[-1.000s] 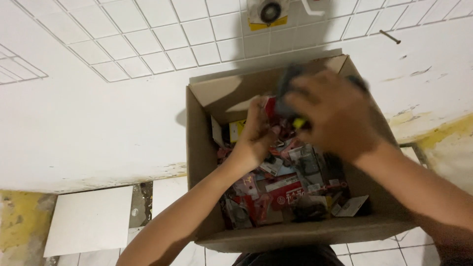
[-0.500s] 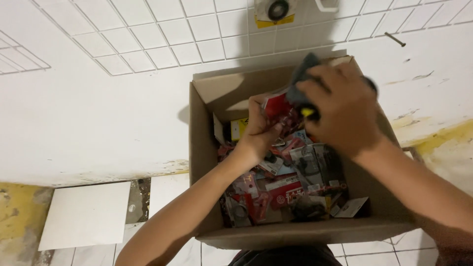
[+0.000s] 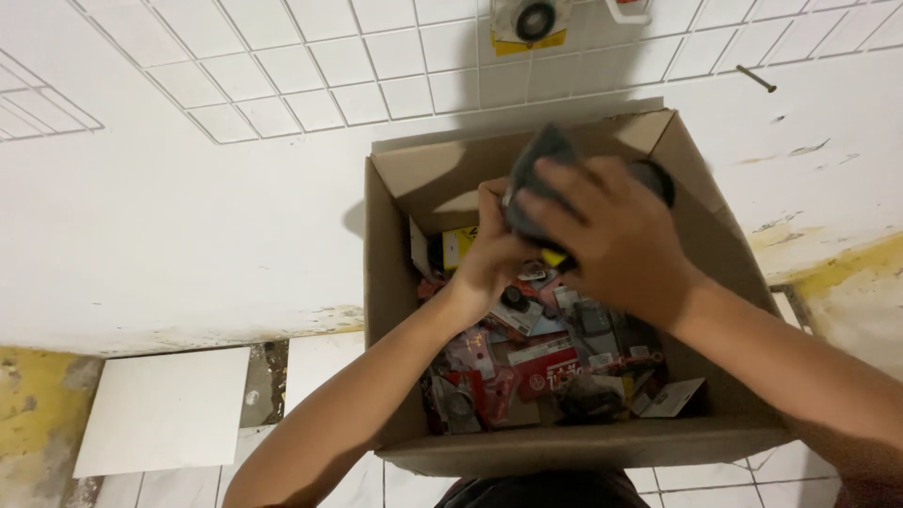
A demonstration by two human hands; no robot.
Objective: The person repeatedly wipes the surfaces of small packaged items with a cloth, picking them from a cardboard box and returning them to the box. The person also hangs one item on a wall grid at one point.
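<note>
1. White tiled wall (image 3: pixel 188 188) fills the upper part of the head view, with small square tiles above and a plain, stained band below.
2. Floor (image 3: pixel 165 414) lies along the bottom, with one large white tile, a dirty gap beside it and yellowish patches at both edges.
3. Brown cardboard box (image 3: pixel 395 310) stands open against the wall, its flaps up and its near wall towards the camera.
4. Packets (image 3: pixel 536 367), mostly red, black and grey, fill the lower part of the box in a loose heap; what each one holds is too small to tell.
5. Right hand (image 3: pixel 616 245) is over the far half of the box, fingers curled tightly round a dark grey pack (image 3: pixel 536 174), which it holds above the heap, near the back flap. The pack is blurred, and a bit of yellow shows at its lower edge.
6. Left hand (image 3: pixel 494 259) reaches into the box just beside the right hand, its fingers bent up against the underside of the same pack; whether it truly grips it I cannot tell.
7. A round fitting (image 3: pixel 534 19) with a yellow base sits on the wall above the box.
8. A nail (image 3: pixel 755 78) sticks out of the wall to the upper right.
</note>
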